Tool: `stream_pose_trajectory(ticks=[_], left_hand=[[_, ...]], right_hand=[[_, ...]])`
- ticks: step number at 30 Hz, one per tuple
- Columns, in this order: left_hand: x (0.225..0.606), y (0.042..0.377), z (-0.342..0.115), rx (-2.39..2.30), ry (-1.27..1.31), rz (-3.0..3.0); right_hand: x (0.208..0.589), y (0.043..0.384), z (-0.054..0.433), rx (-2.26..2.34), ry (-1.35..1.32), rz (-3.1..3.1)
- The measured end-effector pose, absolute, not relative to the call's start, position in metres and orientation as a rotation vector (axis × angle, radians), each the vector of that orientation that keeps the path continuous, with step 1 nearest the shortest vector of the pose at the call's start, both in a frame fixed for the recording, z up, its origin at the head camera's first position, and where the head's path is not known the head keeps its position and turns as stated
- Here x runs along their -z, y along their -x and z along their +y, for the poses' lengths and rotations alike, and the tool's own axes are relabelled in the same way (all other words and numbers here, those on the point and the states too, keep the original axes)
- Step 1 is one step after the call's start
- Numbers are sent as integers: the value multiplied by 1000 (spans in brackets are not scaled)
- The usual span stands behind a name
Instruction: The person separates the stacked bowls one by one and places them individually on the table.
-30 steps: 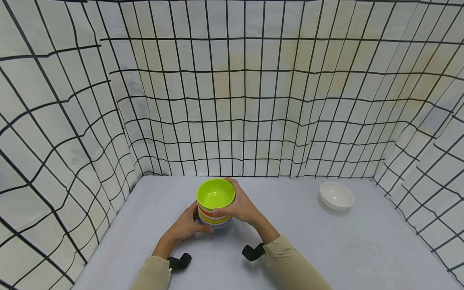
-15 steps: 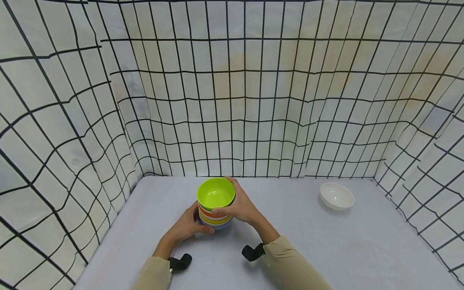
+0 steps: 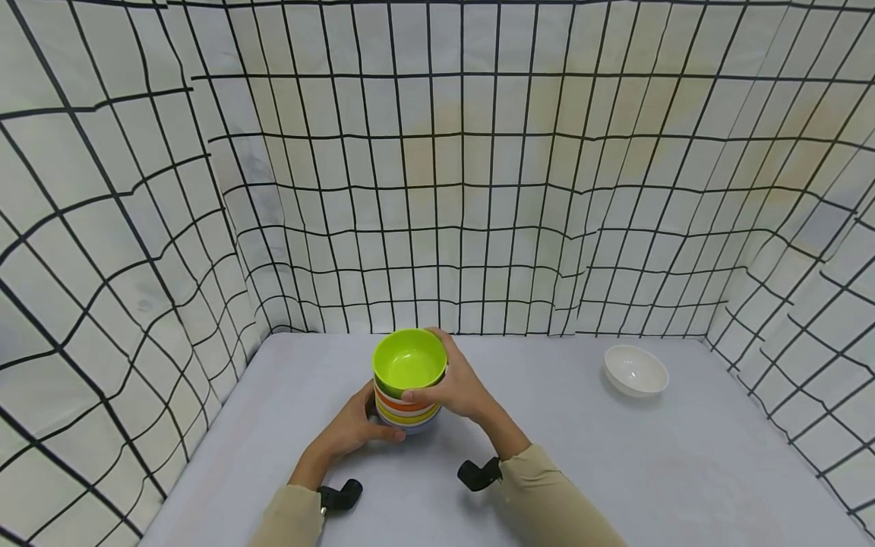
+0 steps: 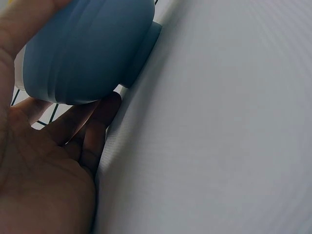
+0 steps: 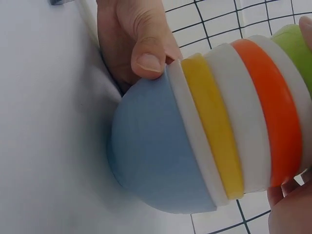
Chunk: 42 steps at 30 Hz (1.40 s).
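A stack of nested bowls stands on the table, a light blue bowl [image 5: 146, 151] at the bottom, then a yellow bowl [image 5: 212, 122], an orange bowl [image 5: 273, 112] and a bright green bowl [image 3: 409, 361] on top. My left hand [image 3: 352, 420] grips the blue bowl low on the left, thumb at its rim; in the left wrist view several fingers reach under its curved side beside the foot. My right hand [image 3: 456, 386] holds the green bowl from the right, thumb in front and fingers behind. Whether the green bowl still touches the orange one is hard to tell.
A white bowl [image 3: 636, 371] sits upright at the far right of the white-covered table [image 3: 670, 463]. Walls of white cloth with a black grid [image 3: 461, 205] enclose the table at the back and both sides. A black wrist device [image 3: 478, 475] protrudes from each sleeve.
My right hand has risen slightly with the green bowl, and more of the green wall shows above the orange bowl. My left hand and the blue bowl have stayed in place.
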<state>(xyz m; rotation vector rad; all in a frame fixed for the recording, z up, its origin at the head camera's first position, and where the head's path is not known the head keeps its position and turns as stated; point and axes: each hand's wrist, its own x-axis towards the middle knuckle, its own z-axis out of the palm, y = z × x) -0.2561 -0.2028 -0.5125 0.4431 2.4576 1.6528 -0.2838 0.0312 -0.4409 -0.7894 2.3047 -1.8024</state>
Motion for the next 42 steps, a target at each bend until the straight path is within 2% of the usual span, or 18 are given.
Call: stream_pose_trajectory(ticks=[13, 26, 42], left_hand=[[510, 256, -203, -1653, -447, 2456], [512, 257, -204, -1649, -443, 2468], [515, 259, -203, -1676, -440, 2454]], right_hand=[[427, 281, 44, 1841, 738, 2375], [419, 281, 64, 1939, 812, 2358], [422, 282, 102, 1988, 697, 2420]])
